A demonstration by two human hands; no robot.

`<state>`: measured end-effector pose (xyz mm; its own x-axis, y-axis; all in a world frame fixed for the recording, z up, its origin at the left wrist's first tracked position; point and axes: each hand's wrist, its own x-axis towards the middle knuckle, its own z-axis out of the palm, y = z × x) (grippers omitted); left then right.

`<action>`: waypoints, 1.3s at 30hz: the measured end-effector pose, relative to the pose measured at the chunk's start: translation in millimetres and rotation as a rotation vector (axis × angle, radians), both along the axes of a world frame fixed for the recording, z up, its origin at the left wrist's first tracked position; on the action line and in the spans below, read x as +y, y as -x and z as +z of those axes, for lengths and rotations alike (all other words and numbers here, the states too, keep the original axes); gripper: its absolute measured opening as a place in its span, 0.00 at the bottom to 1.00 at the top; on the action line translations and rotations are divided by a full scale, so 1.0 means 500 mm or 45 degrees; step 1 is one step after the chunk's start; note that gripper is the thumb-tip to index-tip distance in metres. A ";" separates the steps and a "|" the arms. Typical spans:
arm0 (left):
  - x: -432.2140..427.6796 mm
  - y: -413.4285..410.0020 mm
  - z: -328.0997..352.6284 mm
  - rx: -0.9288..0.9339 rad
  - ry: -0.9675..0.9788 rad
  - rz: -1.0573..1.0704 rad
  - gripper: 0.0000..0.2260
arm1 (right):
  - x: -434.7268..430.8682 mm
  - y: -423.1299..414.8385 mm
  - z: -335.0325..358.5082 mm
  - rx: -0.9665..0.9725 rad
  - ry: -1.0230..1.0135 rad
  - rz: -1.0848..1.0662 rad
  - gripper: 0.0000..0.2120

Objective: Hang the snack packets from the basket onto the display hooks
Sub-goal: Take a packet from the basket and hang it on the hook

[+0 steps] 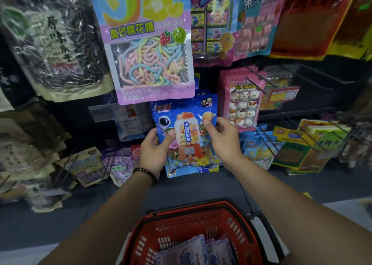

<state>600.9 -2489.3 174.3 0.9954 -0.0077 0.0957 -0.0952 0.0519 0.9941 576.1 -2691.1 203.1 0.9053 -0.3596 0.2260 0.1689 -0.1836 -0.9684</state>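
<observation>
A blue snack packet (186, 138) printed with a gumball machine is held up against the display wall, below a large pastel marshmallow-rope packet (149, 49). My left hand (154, 150) grips its left edge, thumb on the front. My right hand (221, 138) pinches its right edge near the top. The packet's top sits behind the pastel packet's lower edge, so its hook is hidden. Below my arms stands a red basket (237, 228) holding several pale packets (193, 250).
Bare black hooks (259, 79) jut out at right beside a pink snowman-marshmallow packet (241, 99). More hooks (269, 142) carry blue and yellow-green packets at lower right. Sunflower-seed bags (58, 43) hang at left. Purple packets (118, 164) hang low at left.
</observation>
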 end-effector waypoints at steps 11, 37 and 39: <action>-0.012 -0.040 0.018 0.115 0.057 0.020 0.14 | -0.008 -0.061 -0.014 0.061 0.034 -0.024 0.17; 0.082 0.144 -0.162 0.000 -1.025 -0.481 0.08 | 0.009 0.097 -0.243 0.540 0.290 0.044 0.08; 0.100 0.185 -0.222 0.059 -1.206 -0.697 0.08 | 0.014 0.140 -0.355 0.760 0.311 0.132 0.06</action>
